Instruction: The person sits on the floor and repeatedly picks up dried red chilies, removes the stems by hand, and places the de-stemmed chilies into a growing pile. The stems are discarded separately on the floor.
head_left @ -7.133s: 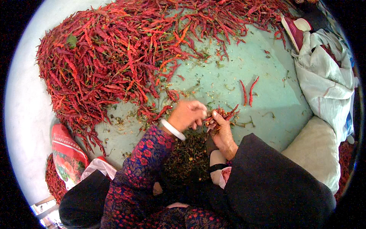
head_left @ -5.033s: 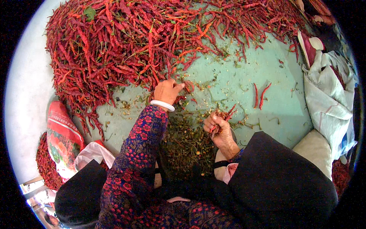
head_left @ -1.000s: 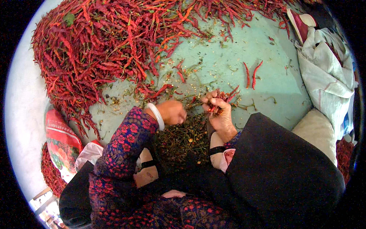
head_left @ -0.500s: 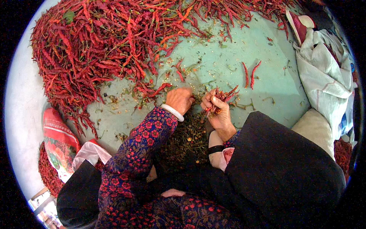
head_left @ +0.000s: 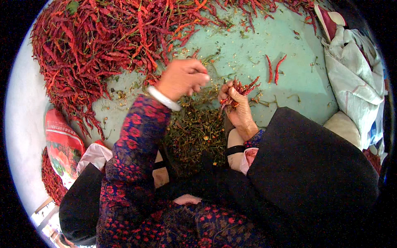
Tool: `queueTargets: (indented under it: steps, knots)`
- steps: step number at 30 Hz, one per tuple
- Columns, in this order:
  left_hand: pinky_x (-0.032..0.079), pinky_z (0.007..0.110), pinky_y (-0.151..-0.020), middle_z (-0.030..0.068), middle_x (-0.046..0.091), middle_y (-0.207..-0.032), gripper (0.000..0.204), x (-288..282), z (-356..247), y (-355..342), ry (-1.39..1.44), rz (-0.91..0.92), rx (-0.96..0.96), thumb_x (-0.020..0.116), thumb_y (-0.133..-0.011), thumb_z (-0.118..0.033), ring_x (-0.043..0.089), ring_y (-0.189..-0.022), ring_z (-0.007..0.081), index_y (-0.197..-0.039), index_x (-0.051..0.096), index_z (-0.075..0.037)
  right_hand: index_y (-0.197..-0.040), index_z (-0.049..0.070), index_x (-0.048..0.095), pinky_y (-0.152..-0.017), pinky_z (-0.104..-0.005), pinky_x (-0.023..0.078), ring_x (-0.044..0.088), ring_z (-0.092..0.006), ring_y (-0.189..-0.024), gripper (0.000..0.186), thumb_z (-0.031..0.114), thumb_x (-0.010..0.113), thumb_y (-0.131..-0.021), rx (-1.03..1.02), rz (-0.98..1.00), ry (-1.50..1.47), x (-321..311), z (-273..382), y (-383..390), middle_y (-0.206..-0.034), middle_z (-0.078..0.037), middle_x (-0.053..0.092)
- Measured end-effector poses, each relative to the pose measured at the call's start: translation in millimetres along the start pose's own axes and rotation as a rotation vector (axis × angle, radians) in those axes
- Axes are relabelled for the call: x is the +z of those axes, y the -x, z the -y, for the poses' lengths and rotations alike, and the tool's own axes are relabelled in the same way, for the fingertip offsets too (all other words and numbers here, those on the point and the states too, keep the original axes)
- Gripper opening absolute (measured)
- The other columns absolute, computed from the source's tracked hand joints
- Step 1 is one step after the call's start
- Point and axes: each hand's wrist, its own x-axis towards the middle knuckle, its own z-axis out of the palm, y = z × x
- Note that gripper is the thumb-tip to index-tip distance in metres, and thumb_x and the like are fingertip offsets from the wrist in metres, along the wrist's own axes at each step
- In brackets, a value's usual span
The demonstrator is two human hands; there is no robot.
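Note:
My right hand (head_left: 237, 103) is closed around a small bunch of dried red chili peppers (head_left: 247, 87), whose tips stick out past the thumb. To the left, my left hand (head_left: 182, 78) hovers near the edge of a big chili heap (head_left: 99, 49), its fingers curled and blurred. A bit of red chili pepper (head_left: 204, 71) shows at its fingertips; the rest of it is hidden. Between my legs, below both hands, lies a dark pile of chili stems (head_left: 196, 136).
Two single chilies (head_left: 278, 70) lie on the pale green ground sheet (head_left: 304, 91), among scattered stems and seeds. A red printed sack (head_left: 62, 138) stands at the left. On the right are a whitish woven sack (head_left: 351, 70) and a dark red shoe (head_left: 326, 22).
My left hand has lifted away from my right, up and to the left, uncovering more of the stem pile. My right hand keeps its bunch in nearly the same place.

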Motion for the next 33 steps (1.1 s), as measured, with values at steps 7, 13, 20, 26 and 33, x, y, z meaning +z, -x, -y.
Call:
queueTargets:
  steps: [7, 13, 20, 26, 33]
  knots:
    - [0.044, 0.026, -0.044, 0.0029, 0.056, -0.060, 0.015, 57.0, 31.0, -9.0, -0.834, -0.210, 0.588, 0.061, -0.074, -0.016, 0.054, -0.053, 0.0100, -0.084, 0.060, -0.005, -0.082, 0.002, 0.054, -0.055, -0.0268, 0.044, 0.055, -0.0147, -0.065, 0.014, 0.005, 0.063, -0.072, -0.111, -0.113, 0.297, 11.4, 4.5, 2.1, -0.079, -0.005, 0.058]
    - [0.041, 0.021, -0.042, 0.0036, 0.056, -0.062, 0.013, -5.7, 4.8, -14.7, 0.008, -0.169, 0.109, 0.058, -0.075, -0.008, 0.051, -0.049, 0.0090, -0.084, 0.060, -0.001, -0.082, 0.006, 0.049, -0.053, -0.0235, 0.035, 0.045, -0.0115, -0.059, 0.012, 0.010, 0.059, -0.075, 0.040, -0.008, 0.070, 3.5, 7.8, -5.3, -0.068, -0.001, 0.048]
    - [0.044, 0.029, -0.059, 0.0102, 0.060, -0.069, 0.011, -49.1, 49.8, -26.4, -0.464, -0.343, 0.301, 0.061, -0.068, -0.009, 0.058, -0.063, 0.0185, -0.077, 0.061, -0.004, -0.082, 0.008, 0.048, -0.051, -0.0232, 0.033, 0.041, -0.0107, -0.057, 0.012, 0.012, 0.058, -0.075, 0.112, -0.005, 0.013, 5.8, 3.3, -3.2, -0.069, 0.000, 0.046]
    - [0.044, 0.038, -0.065, 0.0143, 0.057, -0.080, 0.025, -33.1, 59.7, -43.6, -0.711, -0.288, 0.402, 0.059, -0.067, -0.003, 0.055, -0.076, 0.0314, -0.091, 0.056, -0.008, -0.077, 0.007, 0.046, -0.048, -0.0233, 0.030, 0.039, -0.0107, -0.054, 0.017, 0.015, 0.061, -0.074, 0.111, 0.072, 0.046, 6.9, 3.8, -1.8, -0.064, 0.000, 0.042]
    - [0.045, 0.042, -0.068, 0.0141, 0.054, -0.085, 0.024, -26.2, 56.3, -61.6, -1.022, -0.181, 0.425, 0.058, -0.068, -0.004, 0.054, -0.080, 0.0344, -0.091, 0.054, -0.008, -0.076, 0.008, 0.045, -0.049, -0.0233, 0.031, 0.041, -0.0109, -0.054, 0.017, 0.015, 0.061, -0.074, 0.133, 0.078, 0.075, 8.9, 10.3, 0.2, -0.065, 0.000, 0.043]
